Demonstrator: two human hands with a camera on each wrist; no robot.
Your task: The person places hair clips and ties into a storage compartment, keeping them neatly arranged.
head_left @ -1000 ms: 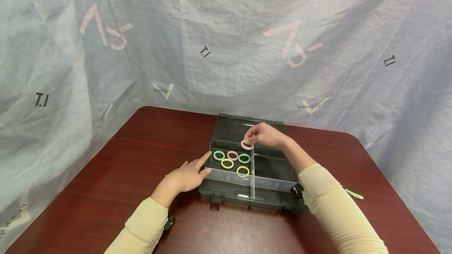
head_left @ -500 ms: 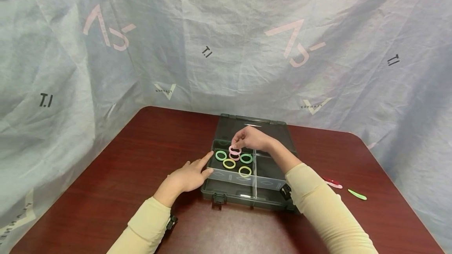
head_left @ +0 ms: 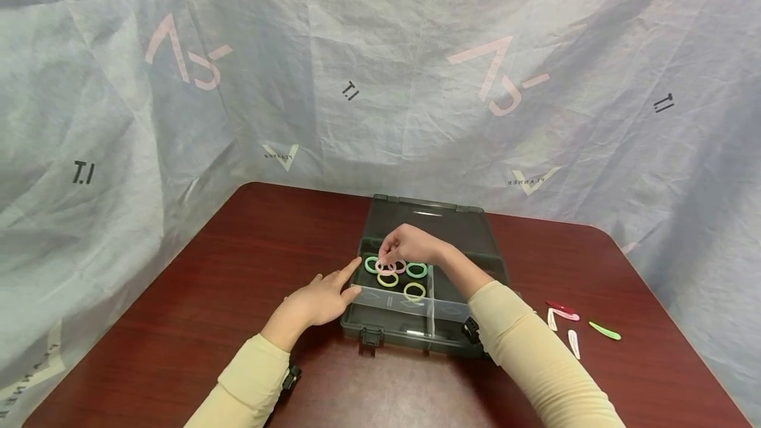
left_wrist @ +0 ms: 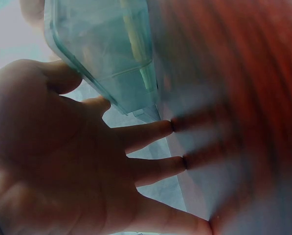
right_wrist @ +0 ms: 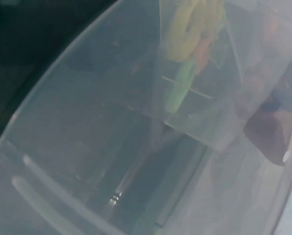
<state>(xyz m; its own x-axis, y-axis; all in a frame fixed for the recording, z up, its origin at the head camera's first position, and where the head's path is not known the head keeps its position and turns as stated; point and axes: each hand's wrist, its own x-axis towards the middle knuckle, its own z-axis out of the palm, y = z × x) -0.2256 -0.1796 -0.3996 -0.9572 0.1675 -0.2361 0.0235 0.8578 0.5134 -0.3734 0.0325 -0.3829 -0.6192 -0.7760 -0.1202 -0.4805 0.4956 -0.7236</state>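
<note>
My right hand (head_left: 410,243) pinches a pink hair tie (head_left: 385,273) low over the left compartment of a dark see-through box (head_left: 392,337). In that compartment lie another pink hair tie (head_left: 405,266), a green one (head_left: 366,267) at the left, a second green one (head_left: 417,277), a yellow one (head_left: 388,285) and another yellow one (head_left: 414,284) nearer the front. My left hand (head_left: 318,301), fingers spread, touches the box's left side; the left wrist view shows its palm (left_wrist: 72,156) beside the wall. Through cloudy plastic, the right wrist view barely shows the fingers.
The box's lid (head_left: 436,216) lies folded back behind it. A clear divider (head_left: 431,316) splits the inside. Right of the box lie hair clips: red (head_left: 560,307), pink (head_left: 566,316), green (head_left: 605,331) and two white, one of them (head_left: 573,343) nearest the front. A cloth (head_left: 380,71) hangs behind the table.
My right hand has moved left and down with the pink hair tie, past the other pink one toward the left green one. More hair clips now show beside the arm. The left hand stays put.
</note>
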